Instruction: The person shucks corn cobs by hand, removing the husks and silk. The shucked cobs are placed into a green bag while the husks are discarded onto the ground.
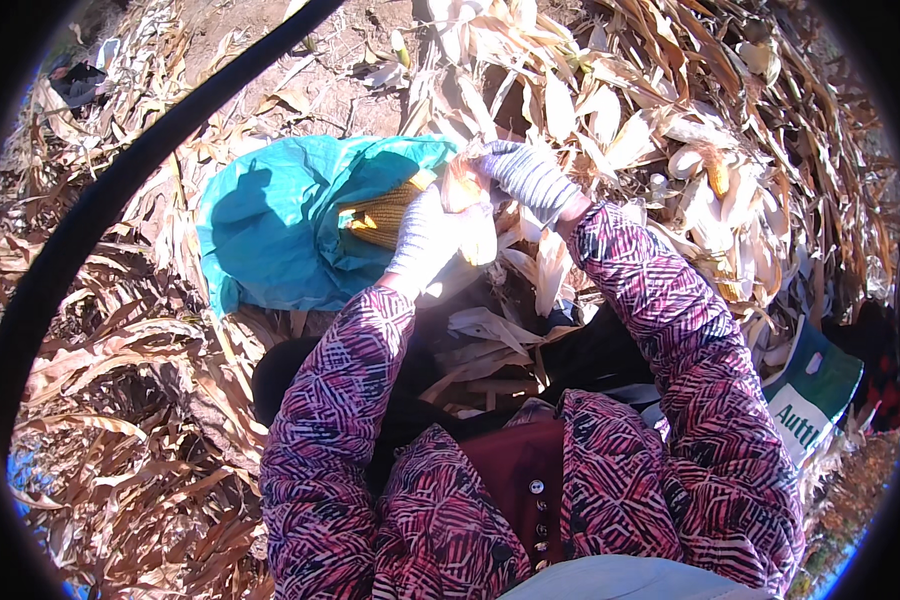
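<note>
My left hand [426,236], in a pale knitted glove, grips a partly husked ear of corn [478,238]. Bright glare washes out some of its surface. Above it, my right hand [529,176], in a grey-striped glove, pinches the husk [463,184] at the ear's upper end; the fingertips are partly hidden. Just left of my hands lies a teal plastic sack [277,259] on its side, its mouth facing them. Several bare yellow corn ears [379,217] show in that mouth, partly covered by my left hand.
Dry husks and stalks [135,337] cover the ground around me. Partly husked ears [718,176] lie among husks at the right. A green and white bag [814,382] bearing writing is beside my right arm. A dark curved band [120,187] crosses the view at upper left.
</note>
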`<control>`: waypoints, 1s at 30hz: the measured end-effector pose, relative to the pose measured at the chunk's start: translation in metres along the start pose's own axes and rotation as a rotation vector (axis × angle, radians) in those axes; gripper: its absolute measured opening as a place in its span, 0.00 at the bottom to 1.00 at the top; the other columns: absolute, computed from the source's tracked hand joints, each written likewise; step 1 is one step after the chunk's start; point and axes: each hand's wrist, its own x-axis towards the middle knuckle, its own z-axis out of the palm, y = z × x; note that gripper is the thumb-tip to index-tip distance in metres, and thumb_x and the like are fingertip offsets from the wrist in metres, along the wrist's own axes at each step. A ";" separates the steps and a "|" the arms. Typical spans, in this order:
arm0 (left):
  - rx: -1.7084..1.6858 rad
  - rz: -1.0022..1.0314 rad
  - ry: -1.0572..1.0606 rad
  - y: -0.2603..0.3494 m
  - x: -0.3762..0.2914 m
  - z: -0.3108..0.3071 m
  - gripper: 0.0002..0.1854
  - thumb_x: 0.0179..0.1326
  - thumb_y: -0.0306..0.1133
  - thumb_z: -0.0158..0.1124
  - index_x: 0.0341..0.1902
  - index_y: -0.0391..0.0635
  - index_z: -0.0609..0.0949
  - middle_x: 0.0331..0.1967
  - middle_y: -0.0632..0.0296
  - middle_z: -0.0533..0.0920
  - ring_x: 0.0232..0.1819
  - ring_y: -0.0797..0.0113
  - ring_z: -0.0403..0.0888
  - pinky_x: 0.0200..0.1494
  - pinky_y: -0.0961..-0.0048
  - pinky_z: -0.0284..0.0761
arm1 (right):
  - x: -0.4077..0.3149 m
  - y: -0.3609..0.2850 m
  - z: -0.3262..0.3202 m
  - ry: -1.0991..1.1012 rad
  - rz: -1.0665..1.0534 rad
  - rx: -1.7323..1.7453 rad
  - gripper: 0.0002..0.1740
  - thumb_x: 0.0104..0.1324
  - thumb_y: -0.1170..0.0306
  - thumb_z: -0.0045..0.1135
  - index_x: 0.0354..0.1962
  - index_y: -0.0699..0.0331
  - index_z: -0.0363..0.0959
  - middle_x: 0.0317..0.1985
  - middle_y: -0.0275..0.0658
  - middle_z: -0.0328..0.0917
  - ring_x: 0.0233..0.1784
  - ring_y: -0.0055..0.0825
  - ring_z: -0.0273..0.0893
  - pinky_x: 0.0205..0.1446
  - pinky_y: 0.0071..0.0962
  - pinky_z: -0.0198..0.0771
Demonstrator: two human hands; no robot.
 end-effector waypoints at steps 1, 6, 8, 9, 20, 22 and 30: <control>-0.026 -0.005 0.002 0.001 -0.001 0.001 0.22 0.53 0.35 0.68 0.49 0.38 0.75 0.39 0.60 0.81 0.39 0.73 0.78 0.44 0.75 0.73 | -0.001 -0.001 0.001 0.018 0.205 0.127 0.11 0.65 0.66 0.54 0.36 0.67 0.76 0.21 0.29 0.73 0.19 0.16 0.70 0.23 0.17 0.67; -0.248 -0.021 -0.016 0.007 -0.002 0.004 0.18 0.57 0.32 0.65 0.50 0.39 0.76 0.41 0.62 0.81 0.41 0.75 0.76 0.46 0.77 0.71 | -0.001 -0.002 0.001 0.098 0.378 0.332 0.09 0.65 0.65 0.55 0.33 0.63 0.76 0.20 0.28 0.71 0.18 0.16 0.67 0.23 0.18 0.65; -0.254 -0.032 0.002 0.007 0.000 0.002 0.17 0.58 0.32 0.64 0.51 0.40 0.76 0.42 0.63 0.81 0.42 0.75 0.76 0.47 0.78 0.71 | 0.002 0.001 -0.002 0.117 0.388 0.392 0.10 0.65 0.64 0.55 0.29 0.60 0.75 0.19 0.28 0.71 0.18 0.17 0.67 0.24 0.18 0.67; -0.276 -0.032 0.025 0.006 0.000 0.001 0.18 0.58 0.32 0.64 0.51 0.40 0.76 0.42 0.63 0.81 0.43 0.75 0.76 0.48 0.77 0.71 | 0.004 0.003 -0.005 0.100 0.371 0.436 0.10 0.65 0.64 0.54 0.29 0.60 0.75 0.20 0.28 0.72 0.19 0.17 0.68 0.25 0.18 0.68; -0.716 -0.136 0.380 -0.006 0.007 -0.040 0.16 0.60 0.34 0.62 0.50 0.40 0.77 0.39 0.64 0.81 0.40 0.73 0.78 0.42 0.79 0.73 | 0.016 0.059 -0.073 0.437 0.373 0.502 0.10 0.66 0.65 0.53 0.38 0.64 0.75 0.30 0.35 0.78 0.26 0.24 0.76 0.30 0.22 0.75; -0.655 -0.124 0.397 -0.006 0.005 -0.046 0.17 0.60 0.36 0.62 0.50 0.41 0.77 0.39 0.63 0.81 0.40 0.73 0.78 0.41 0.79 0.73 | 0.018 0.074 -0.082 0.559 0.432 0.580 0.11 0.66 0.64 0.53 0.38 0.64 0.74 0.29 0.36 0.78 0.24 0.25 0.75 0.27 0.22 0.74; -0.707 -0.201 0.431 -0.005 0.009 -0.049 0.18 0.60 0.37 0.63 0.50 0.41 0.76 0.40 0.64 0.81 0.41 0.73 0.78 0.41 0.76 0.74 | 0.027 0.070 -0.096 0.566 0.445 0.067 0.19 0.60 0.60 0.57 0.44 0.63 0.74 0.35 0.36 0.77 0.39 0.25 0.73 0.43 0.24 0.69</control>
